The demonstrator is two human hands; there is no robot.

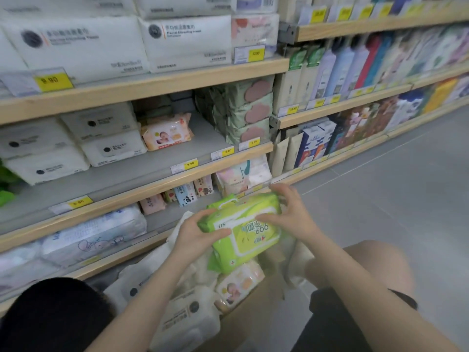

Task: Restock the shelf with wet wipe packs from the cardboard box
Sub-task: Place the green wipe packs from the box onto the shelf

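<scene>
I hold a stack of green wet wipe packs (243, 229) above the cardboard box (243, 318), low in front of the shelves. My left hand (198, 232) grips the stack's left end, thumb on top. My right hand (289, 212) clasps its right end, fingers spread over the top pack. The box also holds white wipe packs (187, 313) and an orange baby wipe pack (238, 283). On the middle shelf (162, 184) one orange baby wipe pack (167, 133) lies beside white packs (111, 148), with bare shelf around it.
Pale green packs with pink lids (248, 110) are stacked at the middle shelf's right end. Yellow price tags line the shelf edges. The lower shelf carries small packs (185, 194). My knees are at bottom left and right, with grey floor (396, 189) to the right.
</scene>
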